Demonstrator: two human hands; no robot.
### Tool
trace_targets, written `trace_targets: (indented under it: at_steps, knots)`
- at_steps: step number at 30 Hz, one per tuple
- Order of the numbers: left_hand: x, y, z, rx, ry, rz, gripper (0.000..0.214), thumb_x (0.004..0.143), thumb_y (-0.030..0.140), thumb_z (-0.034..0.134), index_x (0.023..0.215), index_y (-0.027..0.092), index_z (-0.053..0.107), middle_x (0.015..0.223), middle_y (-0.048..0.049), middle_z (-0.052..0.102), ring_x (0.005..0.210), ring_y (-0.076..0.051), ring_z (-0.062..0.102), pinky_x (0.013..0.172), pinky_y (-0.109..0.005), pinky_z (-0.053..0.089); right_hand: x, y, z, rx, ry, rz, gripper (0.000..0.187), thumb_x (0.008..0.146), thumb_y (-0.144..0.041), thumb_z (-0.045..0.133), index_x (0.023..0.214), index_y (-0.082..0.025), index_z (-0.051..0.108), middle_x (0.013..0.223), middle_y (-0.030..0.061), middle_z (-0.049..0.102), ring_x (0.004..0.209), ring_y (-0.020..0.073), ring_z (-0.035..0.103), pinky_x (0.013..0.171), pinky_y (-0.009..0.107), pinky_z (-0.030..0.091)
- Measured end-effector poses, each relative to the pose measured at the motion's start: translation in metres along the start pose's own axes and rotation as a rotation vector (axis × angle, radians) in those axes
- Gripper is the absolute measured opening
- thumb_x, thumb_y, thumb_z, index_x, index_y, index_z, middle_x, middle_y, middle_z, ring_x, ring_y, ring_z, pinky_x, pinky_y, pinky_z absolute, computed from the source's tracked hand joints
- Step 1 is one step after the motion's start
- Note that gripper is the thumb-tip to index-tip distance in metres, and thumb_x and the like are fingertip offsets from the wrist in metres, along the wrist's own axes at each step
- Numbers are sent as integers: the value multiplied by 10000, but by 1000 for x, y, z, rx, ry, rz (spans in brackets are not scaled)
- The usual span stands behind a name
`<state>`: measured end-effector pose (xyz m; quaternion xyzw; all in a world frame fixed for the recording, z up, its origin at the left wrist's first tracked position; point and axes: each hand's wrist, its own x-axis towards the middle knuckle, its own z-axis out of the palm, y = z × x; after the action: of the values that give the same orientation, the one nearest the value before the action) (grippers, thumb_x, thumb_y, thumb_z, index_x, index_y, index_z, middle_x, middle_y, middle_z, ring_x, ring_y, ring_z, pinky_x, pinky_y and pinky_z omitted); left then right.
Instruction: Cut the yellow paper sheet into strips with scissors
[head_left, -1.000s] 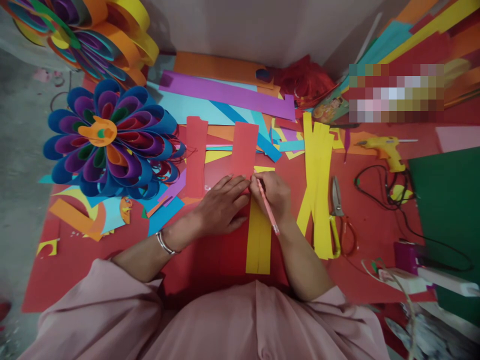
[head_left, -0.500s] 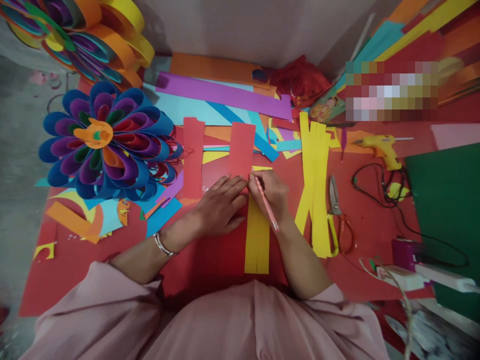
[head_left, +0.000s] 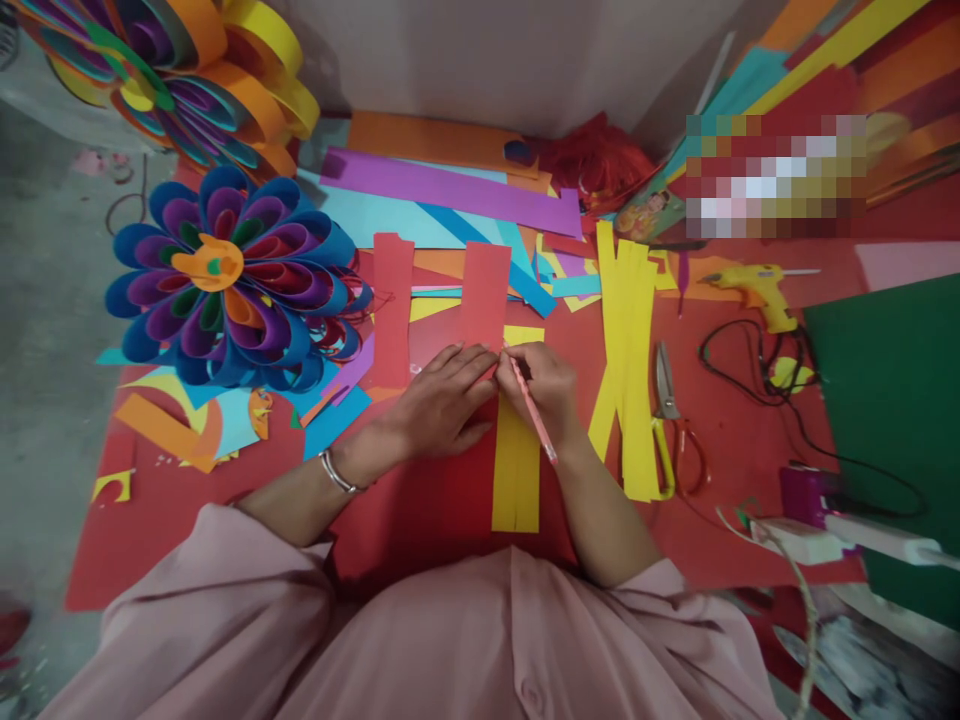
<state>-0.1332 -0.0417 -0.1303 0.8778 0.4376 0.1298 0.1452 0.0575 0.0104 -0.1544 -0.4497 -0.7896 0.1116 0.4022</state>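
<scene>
My right hand (head_left: 541,382) is closed around a pink pencil (head_left: 531,405), its tip at the right edge of a red paper strip (head_left: 484,290). Fingers stretched out, my left hand (head_left: 448,398) lies flat over the lower end of that strip. Under both hands runs a yellow paper strip (head_left: 516,480) with a line along its middle; my hands hide part of it. Another red strip (head_left: 392,310) lies to the left. Several long yellow strips (head_left: 634,380) are heaped to the right, beside scissors (head_left: 666,385) with yellow and orange handles.
At left stands a layered paper flower (head_left: 217,265), with a second one (head_left: 150,80) behind it. Purple (head_left: 450,190) and other coloured strips lie at the back. A yellow glue gun (head_left: 757,290) with a black cord rests at right, near a green sheet (head_left: 892,380).
The view has shifted slightly, so the flowers and table appear a little further right. My hands and the pencil stay almost in the same place on the red strip.
</scene>
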Motion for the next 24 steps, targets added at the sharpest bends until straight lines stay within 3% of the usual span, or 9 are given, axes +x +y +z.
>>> trace_targets:
  at_steps: [4, 14, 24]
  knots:
    - [-2, 0, 1, -4, 16, 2, 608, 930, 357, 654, 1467, 87, 558, 1587, -252, 527, 1521, -424, 457, 1268, -621, 350, -4, -2, -2, -19, 34, -71, 131, 935, -121, 617, 848, -211, 656, 707, 18, 692, 612, 147, 632, 593, 267, 499]
    - [-2, -3, 2, 3, 29, 23, 570, 951, 342, 649, 1456, 89, 571, 1588, -250, 532, 1517, -419, 464, 1258, -616, 363, -15, -6, -5, -22, 15, -12, 158, 974, -220, 615, 824, -223, 661, 709, 19, 712, 609, 151, 655, 594, 271, 527]
    - [-2, -4, 2, 2, 33, 34, 560, 963, 361, 657, 1446, 91, 573, 1587, -245, 535, 1511, -425, 467, 1252, -619, 368, -19, -8, -6, 13, 34, -26, 149, 954, -193, 612, 814, -211, 660, 699, 18, 695, 610, 148, 652, 594, 263, 520]
